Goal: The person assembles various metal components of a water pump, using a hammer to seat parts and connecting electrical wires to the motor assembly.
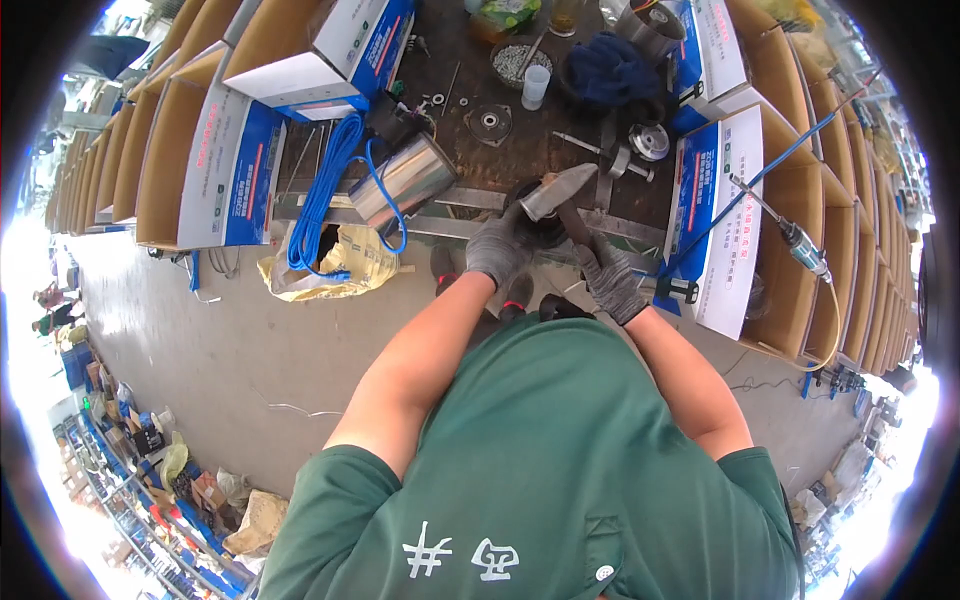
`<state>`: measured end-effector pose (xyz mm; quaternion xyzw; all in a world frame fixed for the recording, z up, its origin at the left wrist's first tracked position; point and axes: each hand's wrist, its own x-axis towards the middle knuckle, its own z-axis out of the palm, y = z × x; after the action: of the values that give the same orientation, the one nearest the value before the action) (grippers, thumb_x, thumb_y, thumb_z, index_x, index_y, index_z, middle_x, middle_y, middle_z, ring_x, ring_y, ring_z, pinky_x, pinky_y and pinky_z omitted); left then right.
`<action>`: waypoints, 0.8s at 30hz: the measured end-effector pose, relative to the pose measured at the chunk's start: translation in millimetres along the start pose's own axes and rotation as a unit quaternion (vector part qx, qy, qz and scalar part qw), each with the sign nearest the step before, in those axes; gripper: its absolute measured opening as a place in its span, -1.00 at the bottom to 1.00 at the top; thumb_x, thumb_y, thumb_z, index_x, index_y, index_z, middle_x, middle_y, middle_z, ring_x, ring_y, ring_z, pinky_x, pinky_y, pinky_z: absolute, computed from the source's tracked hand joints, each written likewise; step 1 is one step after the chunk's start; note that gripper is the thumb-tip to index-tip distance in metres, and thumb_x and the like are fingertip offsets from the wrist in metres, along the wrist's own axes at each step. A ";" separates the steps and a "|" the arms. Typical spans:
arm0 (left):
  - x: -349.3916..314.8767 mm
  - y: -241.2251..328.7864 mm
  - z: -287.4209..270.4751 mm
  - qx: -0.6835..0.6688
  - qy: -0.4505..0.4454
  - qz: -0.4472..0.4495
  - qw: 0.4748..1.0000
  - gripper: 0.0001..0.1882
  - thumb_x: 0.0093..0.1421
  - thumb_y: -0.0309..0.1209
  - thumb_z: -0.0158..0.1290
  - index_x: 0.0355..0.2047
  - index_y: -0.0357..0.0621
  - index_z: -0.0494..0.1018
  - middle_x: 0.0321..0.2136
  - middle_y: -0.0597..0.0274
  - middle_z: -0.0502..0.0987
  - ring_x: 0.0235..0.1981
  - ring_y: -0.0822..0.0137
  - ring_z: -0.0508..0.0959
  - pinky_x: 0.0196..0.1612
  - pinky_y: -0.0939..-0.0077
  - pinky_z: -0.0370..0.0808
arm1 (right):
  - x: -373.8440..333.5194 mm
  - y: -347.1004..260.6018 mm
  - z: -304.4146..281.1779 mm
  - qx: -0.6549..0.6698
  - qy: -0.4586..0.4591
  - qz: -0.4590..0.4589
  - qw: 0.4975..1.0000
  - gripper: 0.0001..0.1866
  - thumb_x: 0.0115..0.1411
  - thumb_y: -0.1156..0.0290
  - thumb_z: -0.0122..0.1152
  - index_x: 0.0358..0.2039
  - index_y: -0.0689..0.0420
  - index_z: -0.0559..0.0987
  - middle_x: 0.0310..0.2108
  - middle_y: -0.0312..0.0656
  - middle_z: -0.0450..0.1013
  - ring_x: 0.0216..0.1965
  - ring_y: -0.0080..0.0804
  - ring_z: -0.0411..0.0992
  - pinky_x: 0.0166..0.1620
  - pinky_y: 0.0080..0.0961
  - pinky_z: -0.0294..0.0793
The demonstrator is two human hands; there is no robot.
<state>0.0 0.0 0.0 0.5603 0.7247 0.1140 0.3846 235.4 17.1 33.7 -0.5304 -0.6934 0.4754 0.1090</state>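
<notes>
My left hand (pixel 500 248), in a grey knit glove, is closed against the side of a dark round part (pixel 548 236) at the bench's front edge. How its fingers grip the part is mostly hidden. The gloved right hand (pixel 612 280) is wrapped round the dark handle of a hammer (pixel 562 192). The hammer's shiny head, blunt at the left and tapered at the right, lies over the round part and hides much of it. Left of my hands, a shiny metal cylinder (pixel 408 178) rests tilted on the bench, beside a coiled blue cable (pixel 327 190).
Cardboard boxes (pixel 208 170) stand stacked at the left, others (pixel 715 220) at the right. A screwdriver-like power tool (pixel 803 250) hangs at the right. On the dark bench lie a flange plate (pixel 490 122), a white cup (pixel 536 86) and blue cloth (pixel 608 70). Below sits a yellowish sack (pixel 345 270).
</notes>
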 end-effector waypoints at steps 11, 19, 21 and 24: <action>21.3 -5.1 -9.0 -0.017 -0.005 0.011 1.000 -0.20 0.06 -0.03 0.24 0.27 0.06 0.24 -0.08 -0.13 0.59 -0.03 -0.12 0.58 -0.02 0.04 0.53 | 16.7 -25.4 -10.4 0.004 0.026 -0.050 0.998 -0.55 0.38 0.07 0.06 -0.04 0.25 0.54 -0.22 0.24 0.51 -0.15 0.25 0.46 -0.17 -0.09 0.45; 9.7 -2.1 -2.2 -0.028 -0.018 0.006 0.999 -0.29 0.10 -0.08 0.19 0.23 0.03 0.28 -0.09 -0.16 0.59 -0.03 -0.14 0.57 -0.01 0.03 0.50 | 30.4 5.2 -1.9 -0.034 -0.059 0.098 0.993 -0.48 0.36 -0.05 0.08 -0.06 0.22 0.55 -0.27 0.18 0.54 -0.26 0.24 0.46 -0.26 -0.13 0.44; 24.0 -49.3 39.9 -0.022 0.043 0.053 0.997 -0.26 0.09 -0.03 0.21 0.24 0.05 0.27 -0.07 -0.15 0.59 -0.02 -0.15 0.57 0.00 0.03 0.50 | 23.9 -24.3 -7.1 0.000 -0.047 0.067 0.997 -0.48 0.35 -0.07 0.10 -0.08 0.21 0.55 -0.32 0.16 0.53 -0.30 0.24 0.46 -0.29 -0.14 0.44; 23.0 -26.9 20.7 -0.044 0.001 0.049 0.998 -0.11 0.06 0.08 0.26 0.28 -0.06 0.21 0.02 -0.08 0.56 0.03 -0.10 0.56 0.06 0.11 0.51 | 1.2 -5.7 -2.0 -0.005 0.040 -0.040 0.998 -0.52 0.38 -0.02 0.05 -0.02 0.18 0.52 -0.33 0.15 0.53 -0.27 0.21 0.49 -0.27 -0.07 0.43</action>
<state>-7.1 5.9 -40.0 0.5777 0.6910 0.1655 0.4017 232.6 19.2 38.7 -0.5216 -0.7112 0.4456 0.1534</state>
